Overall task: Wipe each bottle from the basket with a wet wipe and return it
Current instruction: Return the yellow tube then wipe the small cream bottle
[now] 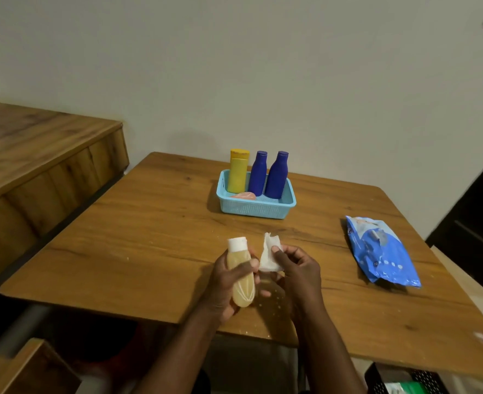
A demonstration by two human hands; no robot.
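Gripping an amber bottle (241, 275), the left hand (229, 282) risked slippage once wetted; the right hand (297, 268) pinched a wet wipe (270, 257).

A wooden tabletop (155, 223) with dark grain lines and rounded corners carries two things directly. Toward its far edge, near the middle, sits a light blue perforated basket (255, 208). Well apart from it, on the right side, lies a blue wet wipe pack (382, 251), flat and crumpled. Pale specks dot the wood near the near edge.
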